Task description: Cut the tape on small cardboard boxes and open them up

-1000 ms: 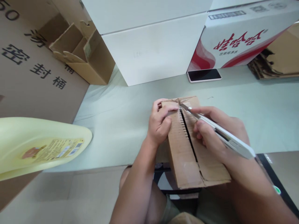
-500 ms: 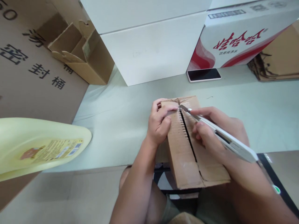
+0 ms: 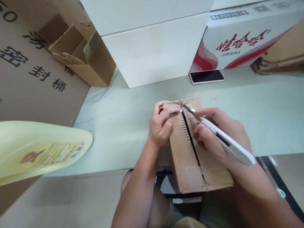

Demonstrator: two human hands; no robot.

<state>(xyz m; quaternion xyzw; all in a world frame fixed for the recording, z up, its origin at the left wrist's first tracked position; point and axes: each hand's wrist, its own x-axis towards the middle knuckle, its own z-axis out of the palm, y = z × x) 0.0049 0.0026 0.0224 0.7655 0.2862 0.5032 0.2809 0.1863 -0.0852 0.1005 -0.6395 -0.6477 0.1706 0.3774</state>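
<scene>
A person's bare hands worked on a small cardboard carton, which lay at the near edge of a table with a pale green cover, its near end reaching past the edge above the lap. A dark slit ran along the top from eleven o'clock to five, with short nicks along its left side. At the carton's ten o'clock, the left hand was curled over the far corner, forefinger laid across the top and thumb bent against it, gripping the carton firmly. At two o'clock, the right hand pinched a white utility knife between thumb and forefinger. Its blade pointed toward ten o'clock, the tip at the slit's far end, just beside the left forefinger; how deep it sat could not be told. Around the carton, a smartphone lay dark-screened at twelve o'clock, against a red-and-white water case at one. Layered cardboard lay near two. A tall white box stood at eleven, an open cardboard box at ten, and a pale yellow plastic bottle at nine, in front of a large brown box printed with black Chinese characters.
</scene>
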